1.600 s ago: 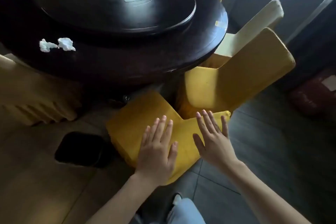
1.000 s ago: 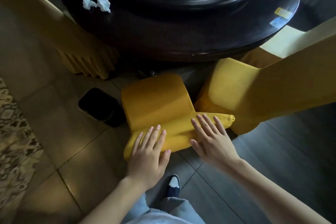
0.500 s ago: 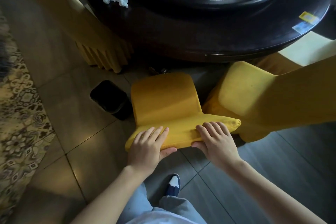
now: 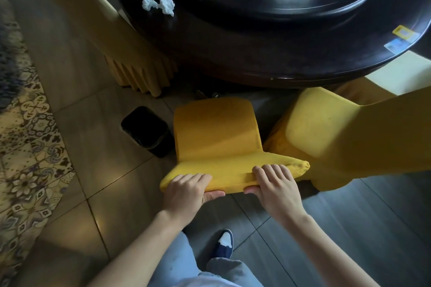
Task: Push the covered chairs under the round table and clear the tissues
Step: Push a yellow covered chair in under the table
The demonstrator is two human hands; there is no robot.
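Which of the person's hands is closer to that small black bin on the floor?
The left. The left hand grips the chair back just right of the black bin; the right hand grips it farther right.

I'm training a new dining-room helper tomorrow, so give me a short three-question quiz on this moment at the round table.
1. True or false: both the left hand and the right hand grip the top edge of the yellow fabric-covered chair.
2. Where do the two crumpled white tissues lie? A) on the floor B) on the dark round wooden table C) in the small black bin
3. Fill in: the small black bin stands on the floor to the ___ of the gripped chair, as the camera sees it.

Key: 1 true; 2 B; 3 left.
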